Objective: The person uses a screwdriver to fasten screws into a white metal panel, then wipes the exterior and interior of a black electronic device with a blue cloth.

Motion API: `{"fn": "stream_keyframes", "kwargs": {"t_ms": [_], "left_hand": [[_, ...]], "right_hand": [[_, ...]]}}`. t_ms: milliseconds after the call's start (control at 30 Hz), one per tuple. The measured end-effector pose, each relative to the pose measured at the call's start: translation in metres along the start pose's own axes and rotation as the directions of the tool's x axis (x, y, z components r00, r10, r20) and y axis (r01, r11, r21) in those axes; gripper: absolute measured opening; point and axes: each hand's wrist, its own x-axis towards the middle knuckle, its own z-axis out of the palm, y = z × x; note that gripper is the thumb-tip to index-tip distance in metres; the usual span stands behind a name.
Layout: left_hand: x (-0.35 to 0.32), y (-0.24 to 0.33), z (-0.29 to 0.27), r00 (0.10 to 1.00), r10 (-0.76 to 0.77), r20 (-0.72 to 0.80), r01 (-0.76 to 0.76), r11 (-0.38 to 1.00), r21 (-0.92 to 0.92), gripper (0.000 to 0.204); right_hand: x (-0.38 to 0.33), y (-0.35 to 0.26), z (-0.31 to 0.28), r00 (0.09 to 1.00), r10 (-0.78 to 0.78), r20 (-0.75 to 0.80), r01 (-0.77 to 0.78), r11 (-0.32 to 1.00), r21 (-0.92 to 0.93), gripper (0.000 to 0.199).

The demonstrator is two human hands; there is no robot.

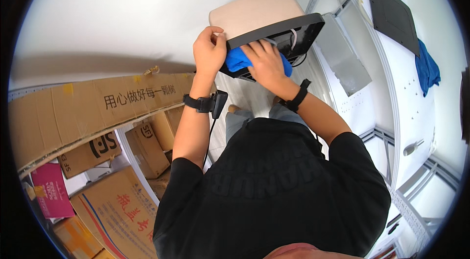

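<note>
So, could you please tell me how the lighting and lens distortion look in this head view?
Head view: bright, even light, the white wall nearly washed out; strong fisheye bending curves the cardboard box edge and white shelf frame; black vignette at the corners; hands on the blue cloth stay sharp.
</note>
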Motion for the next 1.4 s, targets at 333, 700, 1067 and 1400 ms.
{"fn": "stream_keyframes", "kwargs": {"t_ms": [333,700,1067,1400], "left_hand": [[0.002,-0.003,0.004,0.994,0.099,-0.041,-0.091,0.981,0.171,0.011],[0.001,0.006,0.005,1.0,0.005,-0.011,-0.003,0.98,0.198,0.009],[-0.004,0.01,0.005,0.999,-0.013,-0.038,0.022,0.968,0.249,0.008],[-0.003,0.003,0.008,0.995,0.074,-0.072,-0.053,0.965,0.257,0.009]], "right_hand": [[0.004,0.007,-0.019,0.981,0.186,-0.046,-0.189,0.98,-0.057,0.059],[0.013,-0.008,0.005,0.997,0.067,0.026,-0.066,0.997,-0.051,0.051],[0.008,0.022,-0.011,0.984,0.17,0.062,-0.16,0.978,-0.132,0.053],[0.014,-0.005,0.002,0.996,0.065,0.056,-0.063,0.998,-0.029,0.051]]}}
